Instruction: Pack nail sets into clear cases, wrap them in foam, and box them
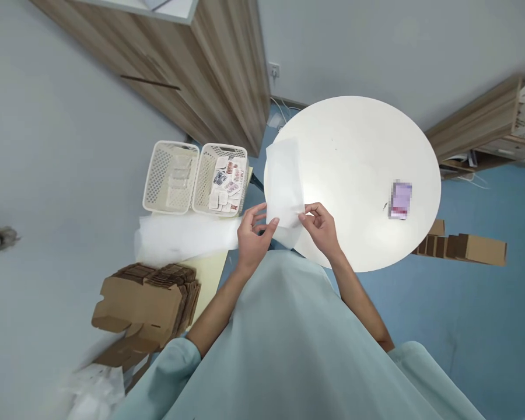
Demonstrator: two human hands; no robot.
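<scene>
a thin, white, rectangular foam-like sheet was over the left side of the round white worktop, its long axis pointing forward; the left hand and right hand gripped its near end.

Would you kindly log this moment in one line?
left hand: touches white sheet; right hand: pinches sheet's edge; purple item: on round table
</scene>
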